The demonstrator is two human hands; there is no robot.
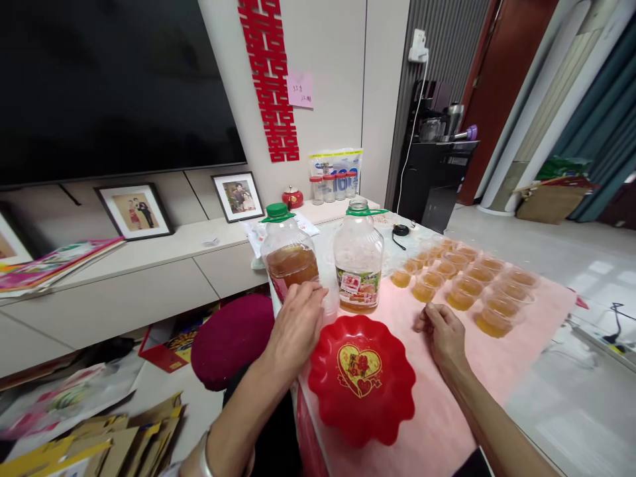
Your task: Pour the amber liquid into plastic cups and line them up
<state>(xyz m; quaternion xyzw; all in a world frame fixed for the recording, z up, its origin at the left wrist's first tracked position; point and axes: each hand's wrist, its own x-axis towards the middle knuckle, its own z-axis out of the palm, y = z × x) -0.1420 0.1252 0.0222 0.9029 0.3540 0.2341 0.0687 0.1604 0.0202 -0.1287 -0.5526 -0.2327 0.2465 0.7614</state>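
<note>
My left hand is closed, fingers curled down beside a large clear jug with a green cap, partly filled with amber liquid. A translucent plastic thing shows at its fingertips; what the fingers grip is hidden. My right hand rests on the pink table cover with its fingers curled in and nothing visible in them. Between my hands lies a red scalloped plate with a gold heart. Behind it stands an uncapped jug, amber liquid low inside. Rows of clear cups of amber liquid stand right of it.
A black tape measure lies on the far part of the table. Red-lidded jars stand at the back, near a red pot. A maroon stool and folded cardboard are at the left.
</note>
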